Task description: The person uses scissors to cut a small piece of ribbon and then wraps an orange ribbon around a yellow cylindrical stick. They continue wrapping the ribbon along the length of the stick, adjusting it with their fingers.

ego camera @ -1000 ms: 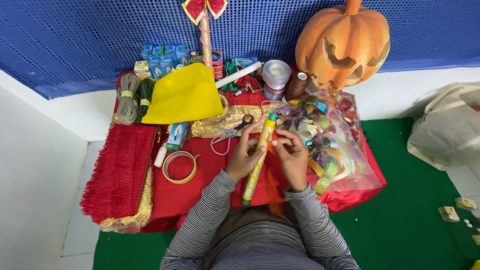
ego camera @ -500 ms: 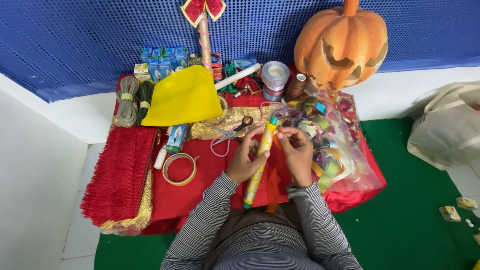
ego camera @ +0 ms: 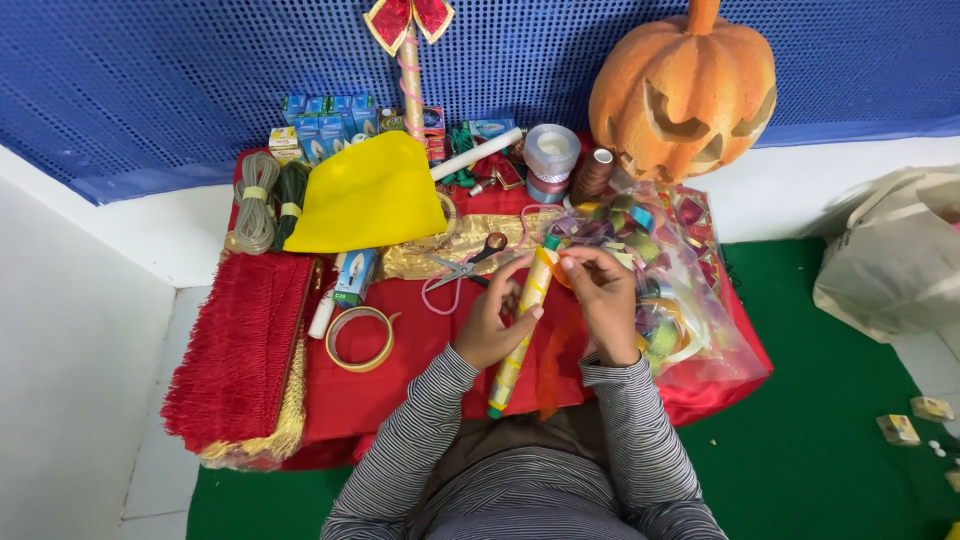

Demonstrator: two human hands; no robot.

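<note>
Left hand (ego camera: 492, 325) grips yellow stick (ego camera: 520, 330); right hand (ego camera: 600, 300) apparently pinches ribbon.

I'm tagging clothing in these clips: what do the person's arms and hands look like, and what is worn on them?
Both arms are covered by long sleeves in thin grey and white horizontal stripes, reaching to the wrists. The left hand and right hand are bare: no gloves. No rings, watch or bracelets can be made out at this size. The sleeves look like one knit top.

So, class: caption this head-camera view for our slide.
Left hand and right hand hold a yellow stick over a red cloth.
</note>
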